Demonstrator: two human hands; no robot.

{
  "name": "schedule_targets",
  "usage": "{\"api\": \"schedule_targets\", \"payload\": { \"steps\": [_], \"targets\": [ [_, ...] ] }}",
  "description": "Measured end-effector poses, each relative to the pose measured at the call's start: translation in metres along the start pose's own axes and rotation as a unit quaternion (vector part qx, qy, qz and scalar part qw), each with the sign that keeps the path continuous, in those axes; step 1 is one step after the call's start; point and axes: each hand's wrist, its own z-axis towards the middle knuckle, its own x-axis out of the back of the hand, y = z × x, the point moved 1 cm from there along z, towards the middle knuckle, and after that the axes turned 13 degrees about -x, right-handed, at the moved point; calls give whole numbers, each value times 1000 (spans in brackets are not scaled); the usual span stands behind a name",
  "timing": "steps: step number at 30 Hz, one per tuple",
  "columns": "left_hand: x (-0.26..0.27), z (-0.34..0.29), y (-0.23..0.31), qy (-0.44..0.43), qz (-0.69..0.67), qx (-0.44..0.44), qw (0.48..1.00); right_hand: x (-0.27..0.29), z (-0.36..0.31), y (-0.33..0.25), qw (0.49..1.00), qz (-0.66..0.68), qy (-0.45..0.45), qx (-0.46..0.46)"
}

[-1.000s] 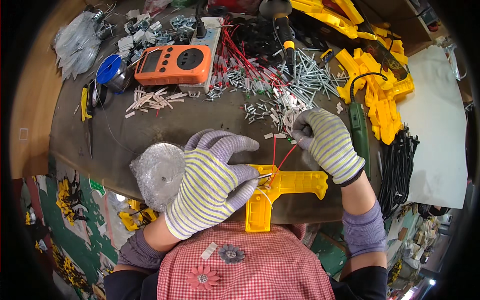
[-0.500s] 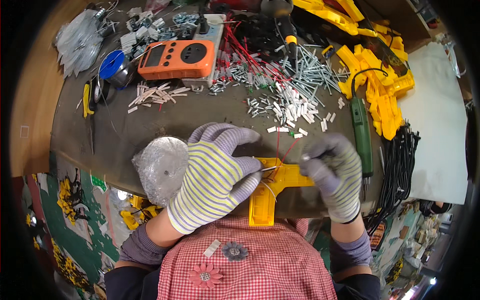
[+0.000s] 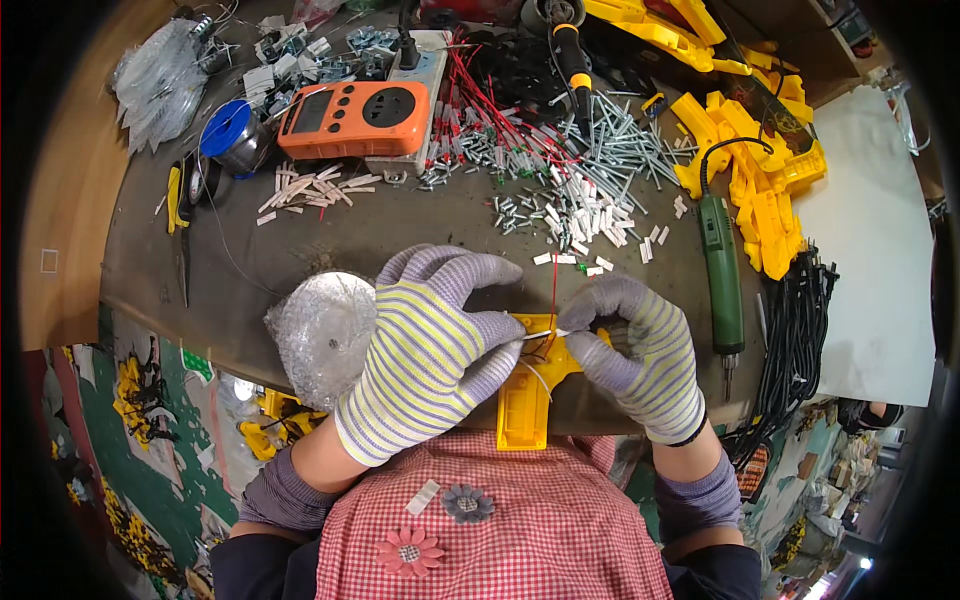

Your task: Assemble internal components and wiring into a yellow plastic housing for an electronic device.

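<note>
A yellow plastic tool housing (image 3: 522, 415) lies at the table's near edge, between my hands. My left hand (image 3: 425, 350), in a striped knit glove, is closed in a pinch over its left side. From those fingertips a thin white wire or sleeve (image 3: 540, 334) runs to the right. My right hand (image 3: 645, 360), gloved alike, pinches the far end of this white piece between thumb and forefinger. A red wire (image 3: 555, 290) stands up from the housing, and a white wire (image 3: 541, 376) curves over its lower part. The right hand hides the housing's right arm.
Left of my left hand sits a bubble-wrapped round bundle (image 3: 325, 340). Beyond lie white sleeves (image 3: 600, 215), long screws (image 3: 625, 140), an orange meter (image 3: 350, 118) and a solder spool (image 3: 232, 140). On the right are a green power screwdriver (image 3: 722, 270), black cables (image 3: 795, 345) and yellow housings (image 3: 765, 190).
My right hand has moved left and now pinches the white piece's end. The slanting red wire seen before is now hidden or shifted. My left hand has stayed put.
</note>
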Motion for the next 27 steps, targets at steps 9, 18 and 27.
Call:
{"api": "schedule_targets", "payload": {
  "steps": [9, 18, 27],
  "targets": [
    [-1, 1, -4, -9, -8, 0, 1000, -7, 7, -13, 981, -167, -25, 98],
    [7, 13, 28, -20, 133, -26, 991, -15, 4, -2, 958, -208, 103, 167],
    [-3, 5, 24, -4, 82, -16, 997, -9, -3, 11, 948, -211, 137, 196]
  ]
}}
